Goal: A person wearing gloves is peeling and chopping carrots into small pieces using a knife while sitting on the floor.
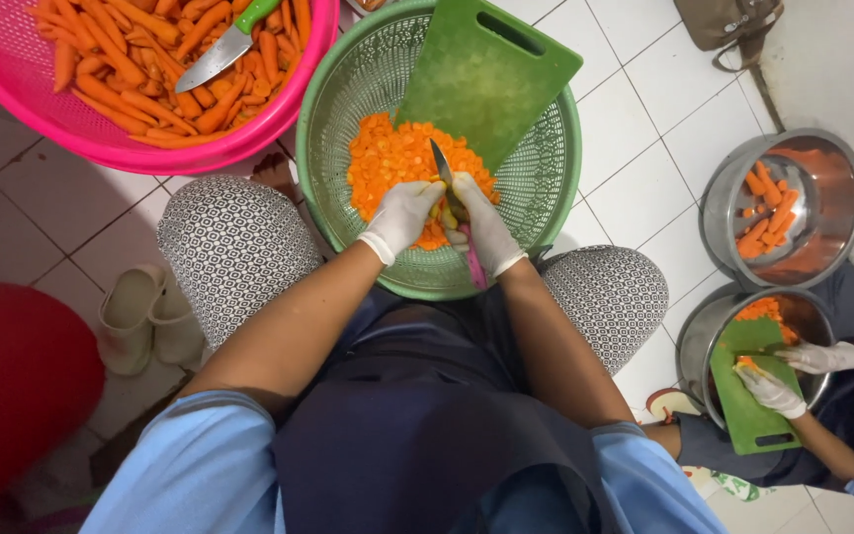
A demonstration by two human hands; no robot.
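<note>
Cutting over the round green perforated plastic basket [348, 129], the person had both white-gloved hands meeting near the basket's near rim. The right hand [486, 225] was clenched round the pink handle of a steel-bladed kitchen knife [444, 170]; the blade ran away from the body toward the basket's centre and the handle pointed back toward the lap, so the knife's long axis lay roughly near-to-far across the basket. The left hand [402, 216] was curled, fingers pinched on a small piece of carrot right at the blade, touching or almost touching the right hand; the piece itself was mostly hidden by the gloves, so its length and lie could not be read. Both hands were about equally close to it, left gripping, right cutting.

Under and beyond the hands, inside the basket, lay a heap of sliced orange carrot rounds [392, 158]. A flat green plastic cutting board with a slot handle [486, 74] leaned tilted on the basket's far rim, its lower edge at the slices.

Left of and beyond the basket sat a pink plastic tub of whole peeled carrots [111, 59], with a second, green-handled knife [224, 49] lying on top. Well right of the basket, another person's gloved hands [793, 371] worked over a smaller green board [758, 415] on a steel bowl [696, 348].
</note>
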